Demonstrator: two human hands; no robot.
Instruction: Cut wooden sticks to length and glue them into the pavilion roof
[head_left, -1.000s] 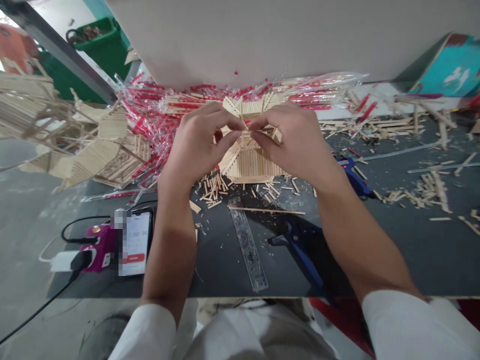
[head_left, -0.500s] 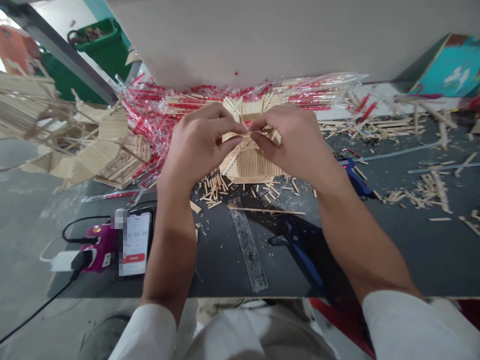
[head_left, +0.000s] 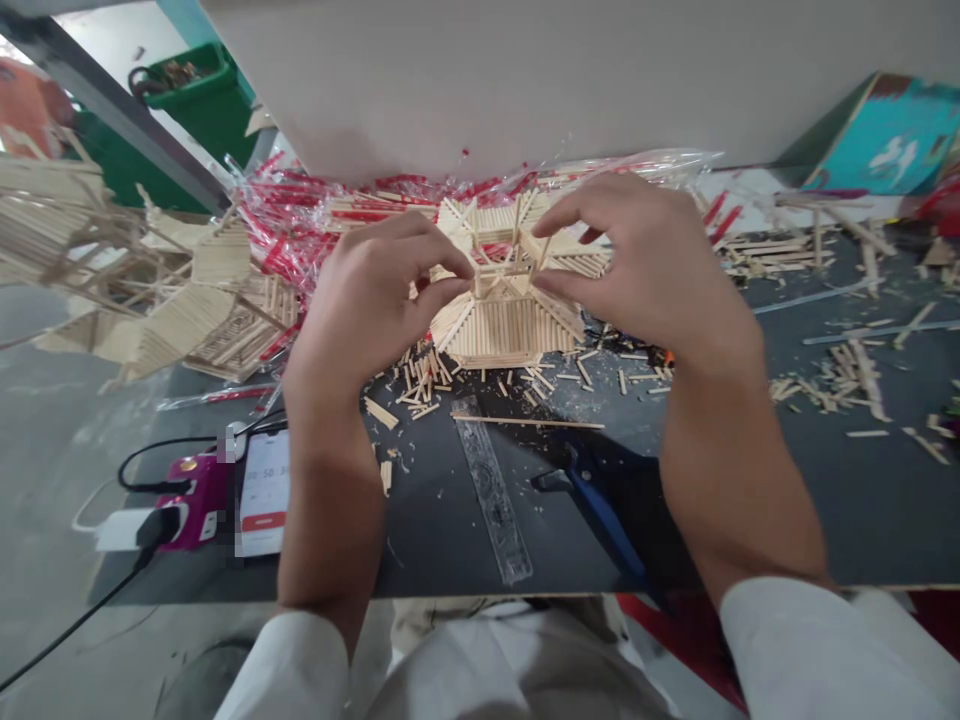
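Note:
A small model built of thin wooden sticks [head_left: 504, 328] stands on the dark table, with sloping slatted sides and short upright posts. From the left, my left hand [head_left: 390, 285] pinches a short wooden stick [head_left: 481, 286] at the model's top, thumb and forefinger almost together. My right hand [head_left: 645, 265] is at the model's right, thumb and forefinger apart around another upright post [head_left: 541, 252]; whether the fingertips touch it is unclear. In front lie a single long stick [head_left: 529, 422], a clear ruler [head_left: 495, 500] and a blue-handled cutting tool [head_left: 607, 510].
Larger stick models [head_left: 187, 290] stand at the left. Red-and-clear plastic wrappers [head_left: 274, 230] with sticks lie behind. Stick offcuts [head_left: 847, 385] are scattered about. A phone [head_left: 264, 490] and a purple power adapter [head_left: 191, 500] with cables lie near the front left edge.
My right hand has moved right, away from my left hand, and its thumb and forefinger have spread. My left hand has shifted slightly left, uncovering more of the model's top.

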